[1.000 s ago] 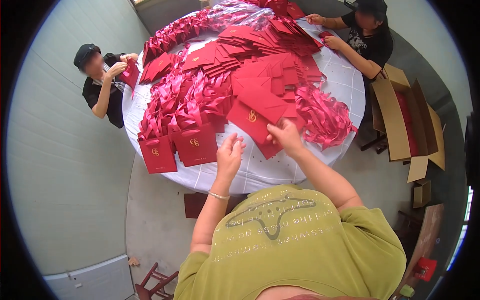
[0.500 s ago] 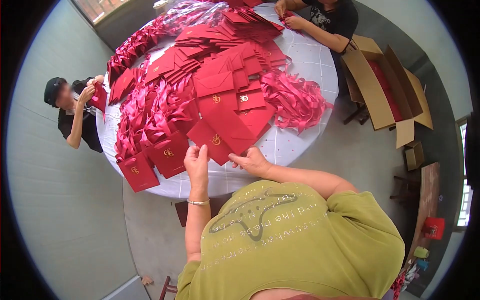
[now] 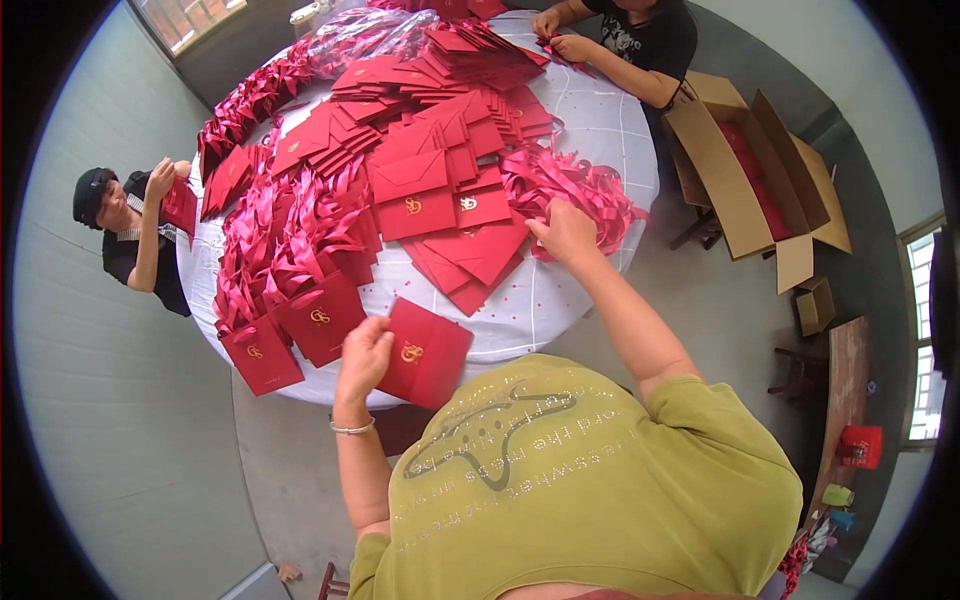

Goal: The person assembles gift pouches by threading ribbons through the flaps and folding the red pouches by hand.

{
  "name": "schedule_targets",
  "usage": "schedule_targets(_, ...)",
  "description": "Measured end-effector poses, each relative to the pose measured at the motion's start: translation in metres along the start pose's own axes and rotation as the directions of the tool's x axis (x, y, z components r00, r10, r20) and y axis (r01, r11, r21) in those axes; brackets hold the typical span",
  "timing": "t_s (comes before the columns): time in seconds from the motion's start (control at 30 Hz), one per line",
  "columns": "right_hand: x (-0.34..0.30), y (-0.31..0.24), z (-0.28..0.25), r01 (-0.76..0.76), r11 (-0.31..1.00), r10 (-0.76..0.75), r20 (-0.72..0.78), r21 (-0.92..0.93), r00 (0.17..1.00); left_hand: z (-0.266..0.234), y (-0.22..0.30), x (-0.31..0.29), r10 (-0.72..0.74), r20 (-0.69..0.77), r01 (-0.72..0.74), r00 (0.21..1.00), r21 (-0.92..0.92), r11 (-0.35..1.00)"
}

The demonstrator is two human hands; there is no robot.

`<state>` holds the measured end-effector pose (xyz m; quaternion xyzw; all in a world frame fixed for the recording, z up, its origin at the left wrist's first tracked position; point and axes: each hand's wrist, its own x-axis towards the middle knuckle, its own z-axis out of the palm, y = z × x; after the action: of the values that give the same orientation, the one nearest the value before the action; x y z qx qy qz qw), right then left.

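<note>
My left hand point(image 3: 366, 354) is closed on the left edge of a flat red paper gift bag point(image 3: 425, 360) with a gold emblem, held near the table's front edge. My right hand point(image 3: 565, 235) reaches to the near edge of a loose heap of pink ribbons point(image 3: 595, 200), its fingers pinched together there. Between my hands and beyond lie overlapping flat red gift bags point(image 3: 412, 212). On the left, red bags with pink ribbon handles point(image 3: 322, 318) lie bunched together, the ribbons piled above them.
A round table with a white cloth point(image 3: 515, 320) carries everything. Plastic wrapping point(image 3: 365, 35) covers more ribbons at the back. One person point(image 3: 145, 225) handles a red bag at the left; another point(image 3: 640, 50) works at the far right. An open cardboard box point(image 3: 735, 190) stands at the right.
My left hand has drawn one red bag off the pile, toward me. My right hand has let go of it and moved right and away to the ribbon heap.
</note>
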<state>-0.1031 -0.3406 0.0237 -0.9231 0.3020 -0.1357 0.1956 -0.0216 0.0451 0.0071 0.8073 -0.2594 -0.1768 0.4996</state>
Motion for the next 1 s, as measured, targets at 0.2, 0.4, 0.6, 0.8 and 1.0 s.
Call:
schedule_targets(0.2,0.004,0.017,0.009,-0.012,0.996,0.013,0.015,-0.084,1.000,0.024,0.041,0.010,0.046,0.012,-0.048,0.999,0.337,0.940)
schedule_targets(0.4,-0.017,-0.056,-0.049,0.169,0.967,-0.171,-0.009,0.189,0.985,0.031,0.030,0.012,0.053,-0.025,-0.041,0.998,0.340,0.940)
schedule_targets(0.6,-0.044,-0.109,-0.002,0.634,0.644,-0.550,-0.317,0.428,0.773,0.040,0.031,0.027,-0.147,-0.002,0.147,0.989,0.045,0.988)
schedule_targets(0.8,-0.097,-0.123,0.035,0.728,0.515,-0.766,-0.138,0.452,0.628,0.033,0.019,0.021,-0.041,0.151,0.074,0.988,-0.226,0.971)
schedule_targets(1.0,-0.102,-0.114,0.035,0.796,0.406,-0.858,-0.111,0.450,0.501,0.033,0.033,0.017,-0.089,0.086,0.101,0.992,-0.158,0.982)
